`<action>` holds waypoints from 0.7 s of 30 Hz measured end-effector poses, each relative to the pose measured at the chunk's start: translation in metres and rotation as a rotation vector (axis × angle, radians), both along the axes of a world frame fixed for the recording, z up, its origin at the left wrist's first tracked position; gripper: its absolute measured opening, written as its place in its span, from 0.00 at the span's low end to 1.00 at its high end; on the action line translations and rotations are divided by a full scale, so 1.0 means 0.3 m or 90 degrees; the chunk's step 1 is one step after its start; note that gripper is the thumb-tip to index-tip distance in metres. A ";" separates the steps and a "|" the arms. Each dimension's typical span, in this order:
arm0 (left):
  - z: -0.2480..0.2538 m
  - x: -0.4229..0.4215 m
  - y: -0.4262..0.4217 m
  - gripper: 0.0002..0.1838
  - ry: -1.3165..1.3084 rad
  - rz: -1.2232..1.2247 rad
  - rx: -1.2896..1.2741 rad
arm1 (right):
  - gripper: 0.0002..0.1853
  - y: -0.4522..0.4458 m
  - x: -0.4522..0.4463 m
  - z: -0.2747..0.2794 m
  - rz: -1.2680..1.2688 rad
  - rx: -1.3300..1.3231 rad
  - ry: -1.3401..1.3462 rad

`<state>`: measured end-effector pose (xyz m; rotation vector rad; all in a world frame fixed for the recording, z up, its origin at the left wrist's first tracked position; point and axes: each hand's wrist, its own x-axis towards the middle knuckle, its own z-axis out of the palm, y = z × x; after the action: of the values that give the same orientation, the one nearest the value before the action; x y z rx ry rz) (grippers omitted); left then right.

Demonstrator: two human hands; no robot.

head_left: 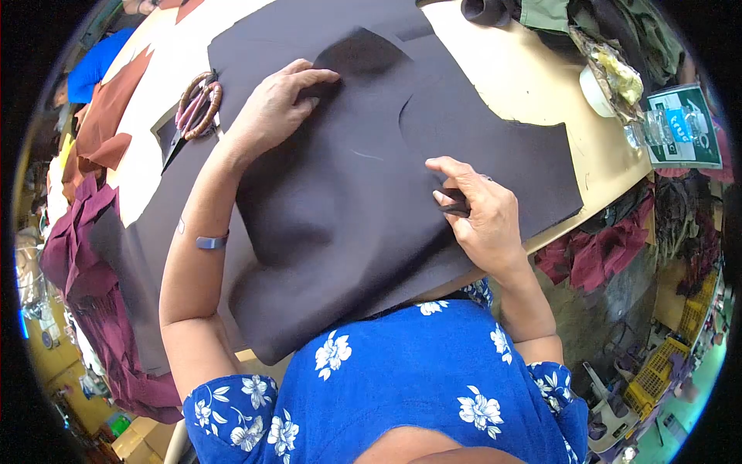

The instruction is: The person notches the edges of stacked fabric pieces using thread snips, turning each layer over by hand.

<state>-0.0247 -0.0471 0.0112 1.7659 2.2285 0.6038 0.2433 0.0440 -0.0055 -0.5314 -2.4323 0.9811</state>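
Dark grey-brown fabric (332, 178) lies in large cut pieces over the table, and its near part hangs folded over the edge by my body. My left hand (282, 104) is over the upper left of the fabric, fingers bent and apart, with nothing seen between them. On the right, my right hand (475, 205) pinches a small dark fold or edge of the fabric between thumb and fingers. Scissors (198, 112) with wrapped handles lie to the left of my left forearm, blades pointing down-left.
Maroon cloth (77, 247) and rust cloth (112, 116) hang along the left edge. At the right are a white bowl (595, 93), a clear bottle (661, 126) and a green-and-white packet (699, 151). Yellow crates (653, 383) stand below right.
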 end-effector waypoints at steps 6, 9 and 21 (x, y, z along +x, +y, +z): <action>-0.001 0.000 0.043 0.15 -0.017 0.014 0.046 | 0.23 0.000 -0.017 -0.011 0.013 0.051 -0.004; -0.007 -0.002 0.061 0.15 -0.019 0.012 0.029 | 0.23 0.002 -0.009 -0.013 0.021 0.048 -0.009; -0.027 -0.013 0.081 0.17 -0.029 0.007 0.025 | 0.23 0.002 -0.008 -0.016 0.027 0.059 -0.022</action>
<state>-0.0286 -0.0230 0.0032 1.7411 2.2126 0.6878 0.2409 0.0446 -0.0103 -0.4692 -2.5161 0.8772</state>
